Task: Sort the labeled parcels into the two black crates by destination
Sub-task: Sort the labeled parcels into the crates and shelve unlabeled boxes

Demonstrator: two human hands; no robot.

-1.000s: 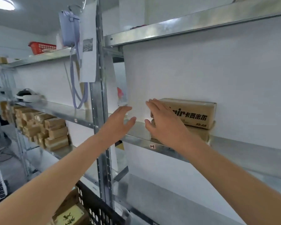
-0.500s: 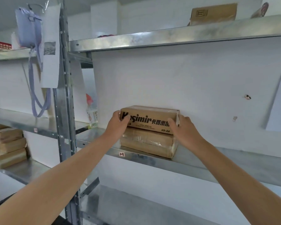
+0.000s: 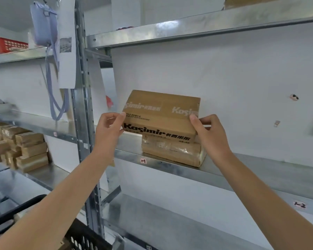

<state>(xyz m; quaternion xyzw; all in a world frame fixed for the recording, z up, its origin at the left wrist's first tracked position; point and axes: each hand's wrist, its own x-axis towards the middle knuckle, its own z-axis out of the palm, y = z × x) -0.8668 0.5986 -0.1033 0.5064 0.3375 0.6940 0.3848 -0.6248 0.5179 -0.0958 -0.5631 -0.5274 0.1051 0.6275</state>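
Note:
A brown cardboard parcel [image 3: 161,112] printed "Kasimir" is tilted up off the stack, its top face turned toward me. My left hand [image 3: 109,129] grips its left end and my right hand [image 3: 209,134] grips its right end. Under it a second brown parcel [image 3: 172,152] wrapped in clear tape lies on the metal shelf [image 3: 251,170]. A black crate [image 3: 85,239] shows at the bottom left, partly hidden by my left arm.
A steel upright [image 3: 83,105] stands left of the parcels, with a lilac bag [image 3: 43,24] and a paper sheet hanging from it. Several taped parcels [image 3: 25,148] are stacked on a lower left shelf. A red basket [image 3: 9,45] sits on the top left shelf.
Both hands reached the top parcel, took hold of its ends, and have now lifted and tipped it toward me off the lower parcel. The camera view shifted as well.

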